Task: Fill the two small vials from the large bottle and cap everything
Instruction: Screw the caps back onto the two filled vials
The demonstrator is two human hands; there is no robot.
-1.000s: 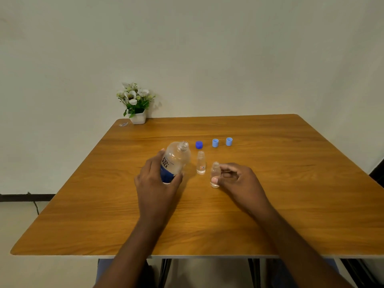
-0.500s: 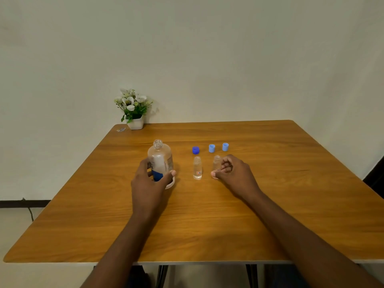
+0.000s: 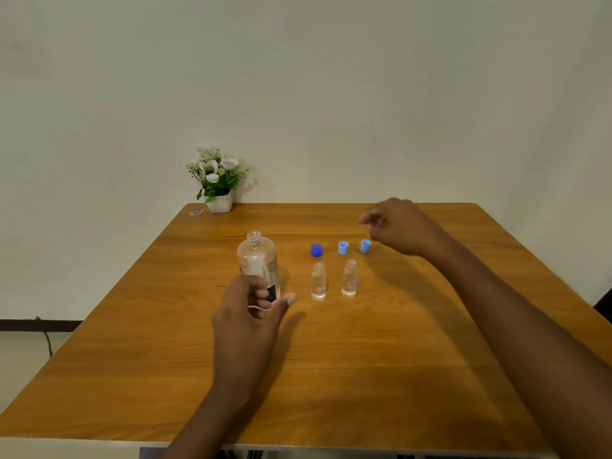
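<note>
The large clear bottle (image 3: 256, 256) stands upright and uncapped on the wooden table (image 3: 364, 376). My left hand (image 3: 248, 319) is just in front of its base, fingers spread, thumb off to the right of the bottle. Two small uncapped vials (image 3: 318, 281) (image 3: 349, 278) stand side by side to the right, each with clear liquid inside. Behind them lie a dark blue cap (image 3: 316, 250) and two light blue caps (image 3: 343, 248) (image 3: 365, 246). My right hand (image 3: 400, 226) hovers just behind the rightmost cap, fingers loosely curled, holding nothing.
A small white pot of white flowers (image 3: 217, 180) stands at the table's far left corner, with a tiny flat item (image 3: 196, 212) beside it. The wall runs right behind the table's far edge.
The bottle was tilted, then set upright, and my left hand has loosened off it. My right hand let go of the right vial and moved back toward the light blue caps.
</note>
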